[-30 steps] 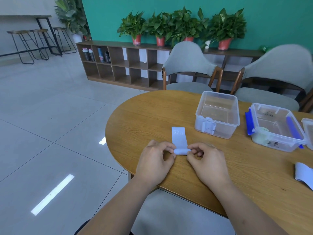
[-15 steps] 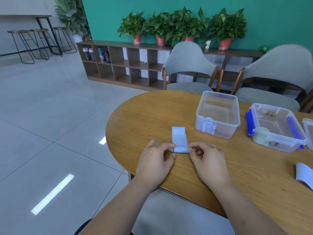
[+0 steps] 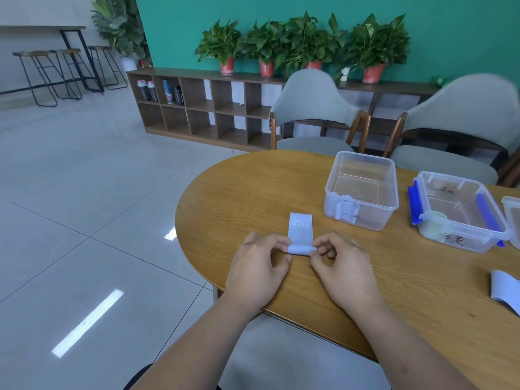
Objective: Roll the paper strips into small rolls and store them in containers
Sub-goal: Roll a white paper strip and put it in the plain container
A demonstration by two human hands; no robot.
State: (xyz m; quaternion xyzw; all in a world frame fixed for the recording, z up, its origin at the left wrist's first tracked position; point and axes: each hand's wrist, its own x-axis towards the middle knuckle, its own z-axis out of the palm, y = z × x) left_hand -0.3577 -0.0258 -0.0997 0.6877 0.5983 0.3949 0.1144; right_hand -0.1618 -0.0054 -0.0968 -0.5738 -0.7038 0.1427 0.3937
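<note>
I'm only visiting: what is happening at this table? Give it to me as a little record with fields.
activity: rolling a paper strip by hand on a wooden table
strip state: pale, printed "20 LB"; near end rolled, far end flat
left hand: pinches the roll's left end
right hand: pinches the roll's right end
open container: clear, no lid, beyond the strip to the right
second container: clear with blue clips, further right
spare strip: lies on the table, far right of view
</note>
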